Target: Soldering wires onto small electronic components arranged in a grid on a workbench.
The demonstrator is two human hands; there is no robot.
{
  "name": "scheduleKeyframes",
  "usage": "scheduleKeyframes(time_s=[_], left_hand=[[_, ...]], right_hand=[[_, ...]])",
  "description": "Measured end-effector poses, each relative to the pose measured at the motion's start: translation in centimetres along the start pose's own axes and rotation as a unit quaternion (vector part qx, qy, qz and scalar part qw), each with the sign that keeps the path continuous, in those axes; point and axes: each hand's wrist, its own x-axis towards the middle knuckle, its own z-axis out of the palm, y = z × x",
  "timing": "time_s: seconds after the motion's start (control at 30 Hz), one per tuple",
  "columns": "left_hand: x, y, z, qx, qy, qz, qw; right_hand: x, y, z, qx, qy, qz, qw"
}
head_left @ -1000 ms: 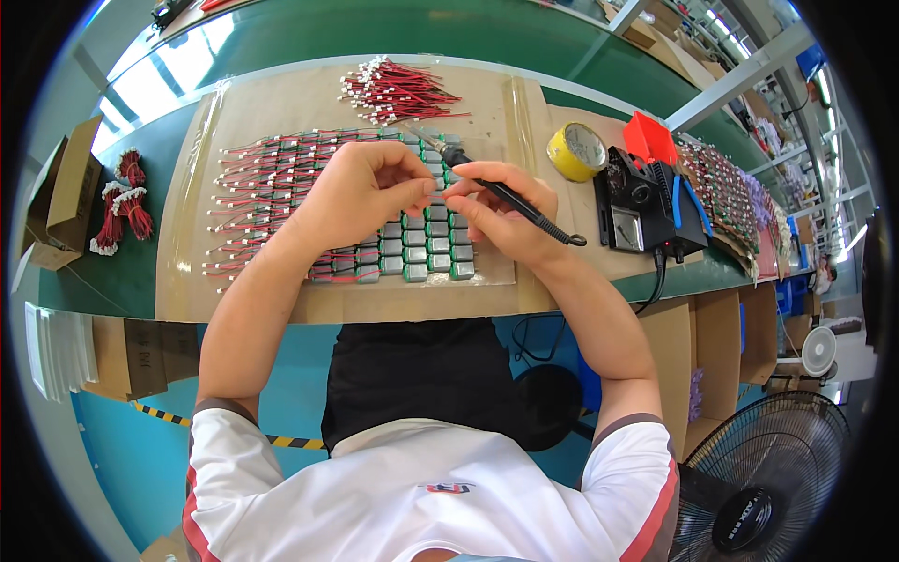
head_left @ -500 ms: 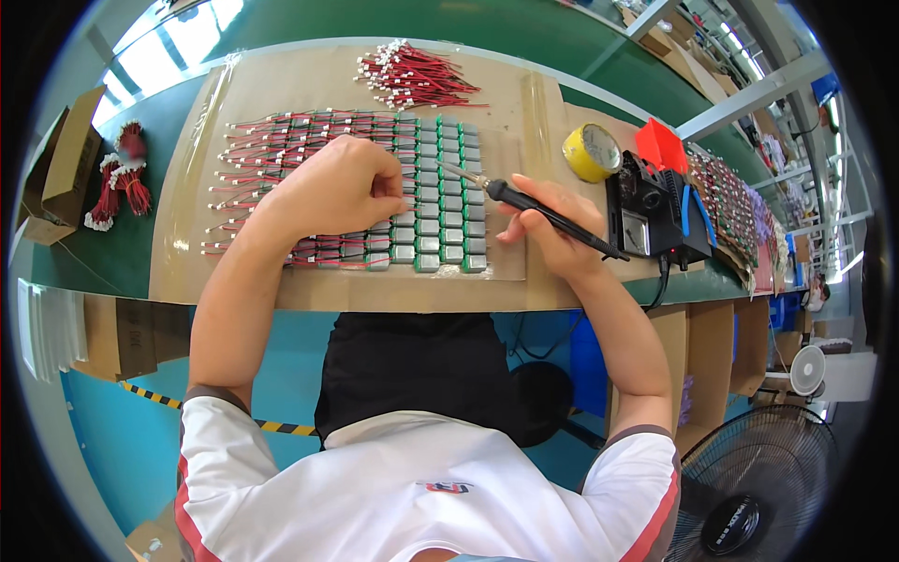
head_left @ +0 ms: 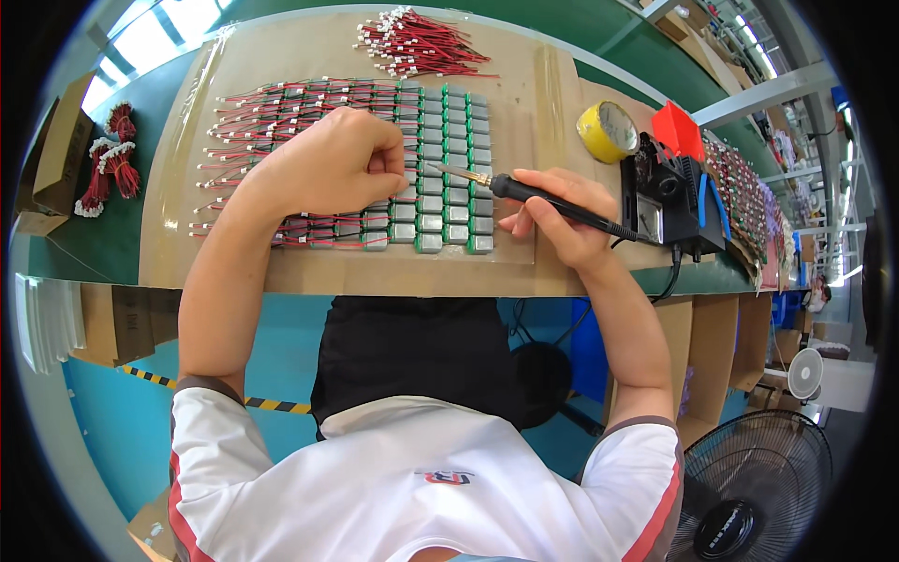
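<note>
My right hand point(head_left: 568, 217) grips a soldering iron point(head_left: 552, 202) with a black handle. Its metal tip points left over rows of small silver-grey battery packs point(head_left: 430, 203) with green ends. My left hand point(head_left: 328, 161) rests over the middle of these rows, with thumb and fingers pinched together close to the iron's tip. Whatever sits between those fingers is too hidden to name. Red and black wire leads point(head_left: 245, 155) with white connectors run leftward from the packs on the left; the columns on the right show no leads.
Loose leads point(head_left: 421, 45) are heaped at the back, with bundled ones point(head_left: 114, 169) at far left beside a cardboard box point(head_left: 58, 155). Yellow tape point(head_left: 607, 131), a black soldering station point(head_left: 670, 206) and a red container point(head_left: 677, 131) stand right. A fan point(head_left: 754, 487) is at lower right.
The view has shifted, so the table sits higher in the picture. The soldering iron lies a little flatter, its tip still by my left fingers. Both hands keep their closed grips.
</note>
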Motion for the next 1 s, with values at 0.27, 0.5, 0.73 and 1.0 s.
scheduleKeyframes(time_s=[0.27,0.5,0.73,1.0], left_hand=[[0.15,-0.16,0.14,0.014,0.024,0.006,1.0],[0.18,-0.39,0.31,0.016,0.028,0.012,0.999],[0.22,-0.52,0.31,0.025,0.024,0.007,0.999],[0.17,-0.46,0.39,0.021,0.03,0.011,0.999]], right_hand=[[0.04,-0.02,-0.11,-0.031,-0.009,-0.015,0.999],[0.14,-0.11,-0.22,-0.042,-0.023,-0.019,0.999],[0.16,-0.02,-0.2,-0.042,-0.028,-0.023,0.998],[0.14,0.17,-0.23,-0.041,-0.026,-0.024,0.999]])
